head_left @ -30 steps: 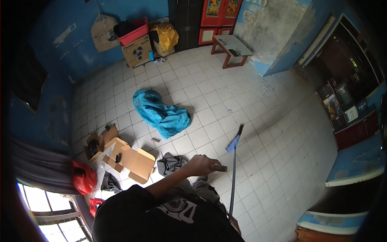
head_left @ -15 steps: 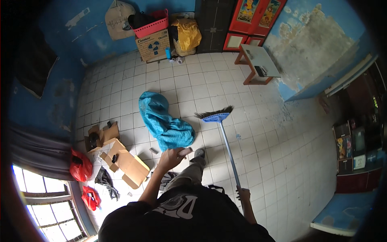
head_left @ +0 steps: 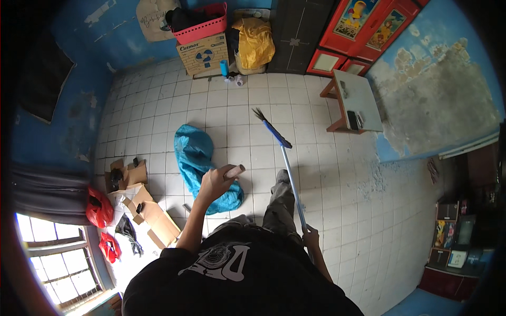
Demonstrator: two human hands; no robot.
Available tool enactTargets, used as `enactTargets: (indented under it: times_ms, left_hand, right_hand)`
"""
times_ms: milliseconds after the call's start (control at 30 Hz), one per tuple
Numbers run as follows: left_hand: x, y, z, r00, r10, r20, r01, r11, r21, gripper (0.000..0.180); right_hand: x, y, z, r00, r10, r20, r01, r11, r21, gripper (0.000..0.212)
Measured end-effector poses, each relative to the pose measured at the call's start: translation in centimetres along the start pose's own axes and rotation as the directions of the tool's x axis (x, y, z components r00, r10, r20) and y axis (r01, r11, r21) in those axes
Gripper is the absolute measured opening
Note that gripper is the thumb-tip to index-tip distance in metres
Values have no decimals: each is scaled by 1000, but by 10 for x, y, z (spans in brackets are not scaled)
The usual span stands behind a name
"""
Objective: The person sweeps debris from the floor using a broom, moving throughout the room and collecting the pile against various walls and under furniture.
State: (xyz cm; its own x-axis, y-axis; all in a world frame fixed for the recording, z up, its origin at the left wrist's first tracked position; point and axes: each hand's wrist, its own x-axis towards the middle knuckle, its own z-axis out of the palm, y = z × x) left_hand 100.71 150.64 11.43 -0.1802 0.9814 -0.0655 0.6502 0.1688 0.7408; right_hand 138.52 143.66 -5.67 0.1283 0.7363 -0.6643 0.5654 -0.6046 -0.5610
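Fingers (head_left: 308, 230) of the right hand (head_left: 312, 240) curl round the shaft of a blue broom (head_left: 291, 179), which slants forward over the tiled floor (head_left: 358, 210); whether its bristles touch the tiles I cannot tell. Handling it well probably means a firm but loose-wristed hold, the head turned broadside and low, with strokes kept short of the shoe (head_left: 283, 176) just left of the shaft. The left hand (head_left: 213, 184) is closed about a short, pale rod end (head_left: 235, 171), its far part hidden; holding that aside likely leaves the shaft free. Left of the broom lies a crumpled teal sack (head_left: 192, 150), best not snagged; farther out are opened cardboard (head_left: 153, 215) and a low table (head_left: 363, 95).
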Motion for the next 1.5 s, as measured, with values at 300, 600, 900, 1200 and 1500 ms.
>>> enactTargets:
  times_ms: [300, 600, 900, 1200, 1500]
  left_hand:
    - [168, 52, 15, 981, -130, -142, 121, 990, -73, 16]
    - [290, 13, 17, 925, -338, -173, 323, 940, -111, 21]
    - [459, -72, -66, 910, -414, -31, 415, 910, 3, 27]
    - [634, -109, -143, 933, -348, 90, 329, 927, 179, 28]
    - [730, -76, -71, 902, -15, 432, -39, 993, 115, 18]
  right_hand:
    - [242, -145, -65, 963, -271, 7, 270, 956, -119, 39]
    - [433, -386, -48, 975, -220, 40, 224, 955, -193, 40]
    - [600, -487, 1, 904, -427, -27, 348, 769, -536, 31]
    - [486, -420, -86, 992, -125, 12, 82, 575, -814, 27]
    - [304, -349, -86, 876, 409, -256, -447, 485, -752, 26]
